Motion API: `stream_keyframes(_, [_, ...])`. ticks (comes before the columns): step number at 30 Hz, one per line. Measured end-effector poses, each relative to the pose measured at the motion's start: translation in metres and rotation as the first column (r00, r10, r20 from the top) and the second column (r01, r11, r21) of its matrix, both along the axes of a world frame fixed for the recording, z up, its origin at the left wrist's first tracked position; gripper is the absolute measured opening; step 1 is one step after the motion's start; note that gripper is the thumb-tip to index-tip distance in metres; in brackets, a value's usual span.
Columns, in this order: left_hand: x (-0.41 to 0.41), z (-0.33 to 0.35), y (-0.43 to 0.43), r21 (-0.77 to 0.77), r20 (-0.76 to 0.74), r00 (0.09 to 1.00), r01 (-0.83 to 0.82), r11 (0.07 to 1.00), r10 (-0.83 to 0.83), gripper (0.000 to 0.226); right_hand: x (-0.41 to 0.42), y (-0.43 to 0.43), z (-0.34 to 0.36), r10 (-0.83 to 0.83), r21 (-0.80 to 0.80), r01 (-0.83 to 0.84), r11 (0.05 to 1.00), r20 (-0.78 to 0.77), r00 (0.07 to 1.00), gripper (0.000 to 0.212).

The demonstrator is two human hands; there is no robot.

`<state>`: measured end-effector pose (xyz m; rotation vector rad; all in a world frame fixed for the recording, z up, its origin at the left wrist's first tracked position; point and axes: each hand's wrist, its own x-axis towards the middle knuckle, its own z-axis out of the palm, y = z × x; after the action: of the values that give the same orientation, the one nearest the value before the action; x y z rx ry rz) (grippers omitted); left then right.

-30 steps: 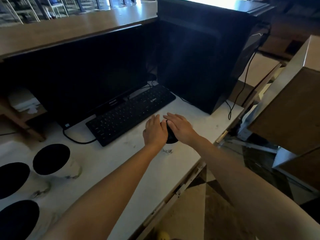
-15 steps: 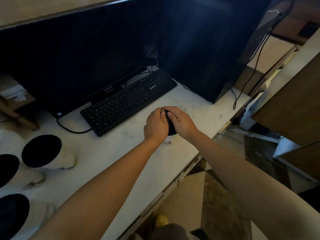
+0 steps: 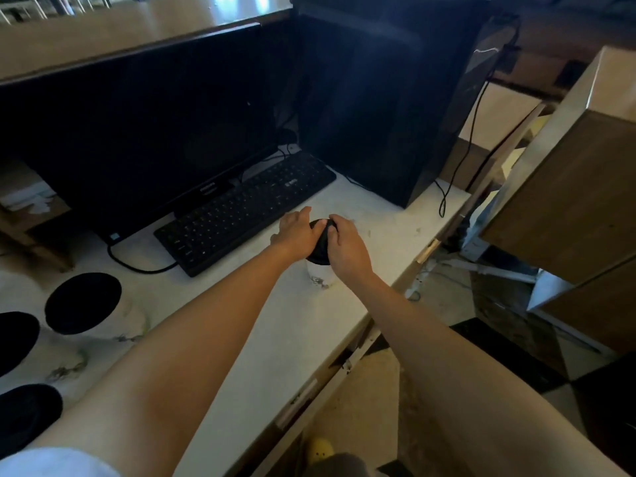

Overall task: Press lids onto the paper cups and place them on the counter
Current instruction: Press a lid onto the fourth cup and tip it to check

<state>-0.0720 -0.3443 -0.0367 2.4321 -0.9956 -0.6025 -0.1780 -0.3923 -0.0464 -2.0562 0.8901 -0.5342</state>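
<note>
A white paper cup stands on the white counter right of the keyboard, with a black lid on top of it. My left hand rests on the lid's left side, fingers pointing away and slightly spread. My right hand curls over the lid's right side, gripping its edge. Three more white cups with black lids stand at the left: one further in, one at the frame edge, one nearest me.
A black keyboard and a dark monitor sit behind the cup. A black computer tower with a hanging cable stands at the right rear. The counter edge runs diagonally; a wooden cabinet is to the right.
My hands went from lying flat on the lid to curling around its edges. My left fingers have now straightened again, while the right hand still grips the rim.
</note>
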Motion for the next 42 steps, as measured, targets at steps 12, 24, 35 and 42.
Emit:
stream_keyframes(12, [0.008, 0.022, -0.005, 0.201, -0.035, 0.977, 0.211, 0.957, -0.209, 0.063, -0.032, 0.027, -0.005, -0.034, 0.337, -0.027, 0.941, 0.175, 0.984, 0.046])
stream_keyframes(24, [-0.031, 0.014, -0.007, 0.206, 0.306, 0.888, 0.291, 0.934, -0.344, 0.051, -0.050, 0.006, -0.061, 0.281, 0.548, -0.296, 0.782, 0.115, 0.953, 0.081])
stream_keyframes(35, [-0.033, 0.012, -0.007, 0.196, 0.350, 0.877, 0.275, 0.941, -0.329, 0.048, -0.022, -0.027, -0.084, 0.435, 0.475, -0.412, 0.777, 0.068, 0.898, 0.092])
stream_keyframes(42, [-0.033, 0.012, -0.008, 0.196, 0.364, 0.869, 0.279, 0.940, -0.334, 0.048, -0.023, -0.024, -0.083, 0.425, 0.434, -0.415, 0.800, 0.079, 0.902, 0.088])
